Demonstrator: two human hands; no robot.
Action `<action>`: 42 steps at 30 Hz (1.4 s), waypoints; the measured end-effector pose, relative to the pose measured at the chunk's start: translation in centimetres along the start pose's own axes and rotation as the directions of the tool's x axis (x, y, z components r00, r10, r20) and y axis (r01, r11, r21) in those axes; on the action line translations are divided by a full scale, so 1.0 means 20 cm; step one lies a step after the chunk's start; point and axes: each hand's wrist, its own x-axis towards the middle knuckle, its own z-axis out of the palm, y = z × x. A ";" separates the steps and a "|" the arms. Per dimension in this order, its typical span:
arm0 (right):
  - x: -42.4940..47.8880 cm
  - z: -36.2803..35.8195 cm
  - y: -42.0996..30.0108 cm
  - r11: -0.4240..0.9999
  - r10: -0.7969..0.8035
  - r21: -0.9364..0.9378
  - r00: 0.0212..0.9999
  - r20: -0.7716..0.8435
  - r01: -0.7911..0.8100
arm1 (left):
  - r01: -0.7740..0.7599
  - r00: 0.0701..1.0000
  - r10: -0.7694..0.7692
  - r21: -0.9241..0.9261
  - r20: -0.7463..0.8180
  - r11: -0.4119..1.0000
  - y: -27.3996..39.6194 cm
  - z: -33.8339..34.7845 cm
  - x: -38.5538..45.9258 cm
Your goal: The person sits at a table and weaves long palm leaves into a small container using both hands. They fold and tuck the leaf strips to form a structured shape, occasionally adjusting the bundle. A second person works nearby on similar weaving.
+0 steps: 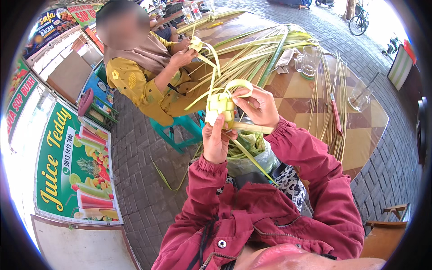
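Note:
A woven palm-leaf pouch (220,107), pale yellow-green and checkered, is held up in front of my chest. My left hand (216,141) grips its lower end, thumb across the front. Beside its upper right, my right hand (258,104) pinches a leaf strip (240,84) that loops over from the top of the pouch. Other loose strip ends stick out, one pointing right below my right hand and a long one (254,158) hanging towards my lap. Beneath my hands is a clear plastic bag (266,157) with green woven leaf pieces inside.
A checkered table (362,141) bears a heap of palm-leaf strips (249,50), thin leaf ribs, a glass mug (308,62), a glass with a straw (360,96) and a red-handled knife (335,116). Across from me a person (141,81) on a teal stool (175,135) holds another woven piece (195,44).

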 end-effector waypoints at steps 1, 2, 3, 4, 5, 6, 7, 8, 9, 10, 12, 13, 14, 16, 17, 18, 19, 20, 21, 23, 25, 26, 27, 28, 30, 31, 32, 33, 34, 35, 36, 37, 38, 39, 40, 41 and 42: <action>0.00 -0.01 0.01 0.999 -0.023 -0.034 0.999 0.024 0.024 | -0.020 1.000 0.020 0.034 0.000 0.999 0.00 0.00 0.00; -0.01 -0.03 0.03 0.996 -0.037 -0.073 0.996 0.084 0.044 | -0.028 1.000 0.028 0.016 -0.002 0.999 0.01 0.01 -0.01; -0.01 -0.02 0.01 0.996 -0.024 -0.079 0.993 0.119 0.033 | -0.027 1.000 0.027 0.040 -0.008 0.999 0.01 -0.02 -0.01; -0.01 -0.02 -0.01 0.996 -0.009 -0.085 0.988 0.155 0.023 | -0.025 1.000 0.026 0.063 -0.015 0.998 0.01 -0.06 -0.01; -0.01 -0.02 -0.03 0.996 0.005 -0.092 0.982 0.190 0.013 | -0.024 0.999 0.026 0.086 -0.023 0.996 0.01 -0.08 -0.01; 0.00 -0.03 -0.03 0.994 0.047 -0.104 0.963 0.267 -0.020 | -0.017 1.000 0.017 0.074 -0.010 0.997 0.01 -0.09 -0.02; -0.02 -0.03 -0.01 0.986 0.162 -0.013 0.937 0.310 -0.166 | -0.007 1.000 0.006 0.072 0.014 0.997 0.02 -0.10 -0.03; -0.03 -0.03 0.00 0.959 0.235 0.056 0.886 0.400 -0.279 | 0.003 0.999 -0.005 0.070 0.038 0.998 0.02 -0.12 -0.03; -0.03 -0.03 -0.01 0.910 0.295 0.115 0.818 0.494 -0.398 | 0.013 0.998 -0.017 0.071 0.055 0.997 0.02 -0.14 -0.04; -0.03 -0.04 -0.03 0.880 0.365 0.040 0.726 0.582 -0.474 | 0.047 0.998 -0.050 0.078 0.046 0.996 0.03 -0.17 -0.05; -0.01 -0.05 -0.04 0.869 0.394 -0.062 0.611 0.687 -0.490 | 0.120 0.991 -0.125 0.094 0.040 0.988 0.05 -0.21 -0.07; 0.00 -0.07 -0.05 0.862 0.412 -0.117 0.549 0.727 -0.492 | 0.160 0.986 -0.165 0.100 0.041 0.982 0.05 -0.22 -0.07; -0.02 -0.08 0.00 0.829 0.354 -0.030 0.482 0.802 -0.559 | 0.170 0.985 -0.172 0.068 0.024 0.983 0.05 -0.24 -0.07; -0.03 -0.06 -0.01 0.740 0.382 -0.014 0.402 0.832 -0.673 | 0.151 0.988 -0.154 0.085 0.026 0.985 0.04 -0.28 -0.08; -0.03 -0.04 -0.01 0.689 0.391 -0.009 0.361 0.846 -0.725 | 0.142 0.989 -0.145 0.094 0.028 0.985 0.04 -0.29 -0.09; -0.06 -0.03 0.01 0.699 0.383 0.012 0.389 0.838 -0.715 | 0.123 0.992 -0.124 0.130 -0.002 0.984 0.03 -0.29 -0.09; -0.07 -0.02 0.02 0.739 0.414 -0.017 0.434 0.800 -0.673 | 0.078 0.997 -0.076 0.190 -0.019 0.979 0.03 -0.28 -0.10; -0.08 -0.01 0.03 0.775 0.438 -0.049 0.480 0.760 -0.630 | 0.035 0.999 -0.027 0.250 -0.033 0.968 0.03 -0.26 -0.10; -0.08 -0.01 0.03 0.806 0.458 -0.088 0.522 0.719 -0.586 | -0.009 0.999 0.025 0.306 -0.048 0.952 0.02 -0.26 -0.10; -0.04 -0.01 0.06 0.788 0.481 -0.040 0.573 0.663 -0.615 | -0.094 0.989 0.128 0.332 -0.081 0.938 0.00 -0.28 -0.10; -0.03 -0.02 0.05 0.721 0.563 0.024 0.605 0.564 -0.693 | -0.190 0.967 0.236 0.344 -0.098 0.920 -0.02 -0.30 -0.10; -0.02 -0.02 0.03 0.728 0.585 -0.008 0.616 0.527 -0.685 | -0.212 0.952 0.278 0.381 -0.129 0.900 -0.01 -0.32 -0.09; -0.02 -0.01 0.01 0.735 0.603 -0.033 0.630 0.490 -0.677 | -0.261 0.927 0.333 0.340 -0.173 0.903 -0.02 -0.35 -0.08; -0.02 0.00 -0.01 0.740 0.618 -0.059 0.643 0.452 -0.670 | -0.275 0.903 0.362 0.336 -0.231 0.901 -0.02 -0.37 -0.06; -0.03 0.01 -0.02 0.798 0.585 -0.100 0.724 0.366 -0.594 | -0.314 0.839 0.427 0.341 -0.337 0.886 0.00 -0.44 -0.02; -0.03 0.02 -0.03 0.824 0.560 -0.121 0.763 0.323 -0.554 | -0.310 0.815 0.459 0.404 -0.354 0.861 0.02 -0.46 -0.02; -0.03 0.03 -0.04 0.826 0.554 -0.099 0.767 0.324 -0.555 | -0.318 0.796 0.479 0.416 -0.370 0.852 0.04 -0.47 0.00; -0.03 0.04 -0.05 0.771 0.604 -0.037 0.712 0.358 -0.635 | -0.328 0.775 0.501 0.432 -0.385 0.840 0.07 -0.48 0.01; -0.02 0.05 -0.08 0.705 0.645 0.020 0.653 0.397 -0.709 | -0.344 0.784 0.502 0.417 -0.366 0.841 0.09 -0.50 0.02; -0.02 0.06 -0.10 0.628 0.678 0.072 0.590 0.438 -0.775 | -0.371 0.767 0.521 0.403 -0.374 0.836 0.10 -0.49 0.03; -0.04 0.07 -0.11 0.503 0.698 0.158 0.506 0.507 -0.850 | -0.396 0.754 0.536 0.387 -0.381 0.833 0.11 -0.45 0.04; -0.06 0.07 -0.10 0.345 0.699 0.236 0.416 0.582 -0.908 | -0.421 0.739 0.550 0.371 -0.388 0.828 0.13 -0.43 0.05; -0.06 0.09 -0.10 0.317 0.700 0.224 0.386 0.601 -0.922 | -0.448 0.750 0.557 0.345 -0.357 0.824 0.13 -0.45 0.07; -0.08 0.11 -0.10 0.278 0.702 0.212 0.349 0.621 -0.937 | -0.452 0.752 0.553 0.330 -0.359 0.829 0.13 -0.44 0.08; -0.10 0.12 -0.10 0.282 0.684 0.216 0.354 0.638 -0.935 | -0.432 0.779 0.513 0.284 -0.361 0.856 0.13 -0.40 0.09; -0.11 0.12 -0.09 0.286 0.665 0.221 0.359 0.654 -0.932 | -0.410 0.804 0.472 0.237 -0.362 0.880 0.13 -0.37 0.09; -0.11 0.13 -0.08 0.291 0.641 0.227 0.366 0.675 -0.929 | -0.409 0.829 0.453 0.199 -0.328 0.891 0.13 -0.35 0.10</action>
